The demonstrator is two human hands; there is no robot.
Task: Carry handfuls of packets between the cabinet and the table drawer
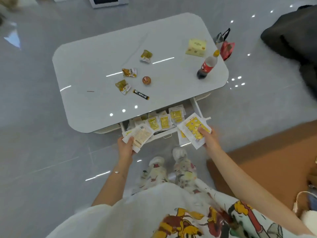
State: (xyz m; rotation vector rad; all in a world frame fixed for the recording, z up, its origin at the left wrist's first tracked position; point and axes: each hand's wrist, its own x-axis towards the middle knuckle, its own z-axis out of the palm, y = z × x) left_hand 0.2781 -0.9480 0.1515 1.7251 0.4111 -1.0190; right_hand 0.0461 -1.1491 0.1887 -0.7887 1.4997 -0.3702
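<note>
Snack packets are what both hands have got, held right over the front of the open drawer (164, 133), which I'll use as the anchor here. The left hand (126, 147) has its fingers curled round a small stack of white packets (139, 136) turned print-side up, hanging over the drawer's left front corner, gripped by the near edge so the rest fans out and stays readable, I'd guess. The right hand (208, 137) pinches a yellow-faced packet (194, 128) with the thumb on top, at least one more tucked under it, over the drawer's right front corner, tilted so the face shows. Inside the drawer more yellow packets (164, 121) stand in a rough row on edge, probably because that packs them tighter. Beyond the drawer, on the white counter (96, 54), a few loose snack wrappers (129, 72), a small round brown thing (146, 80) and a dark stick sachet (141, 94) sit scattered mid-surface. Further back to the right stand a cola bottle (206, 66) and a pale yellow box (196, 47). Printed trousers and slippers show just below the drawer.
</note>
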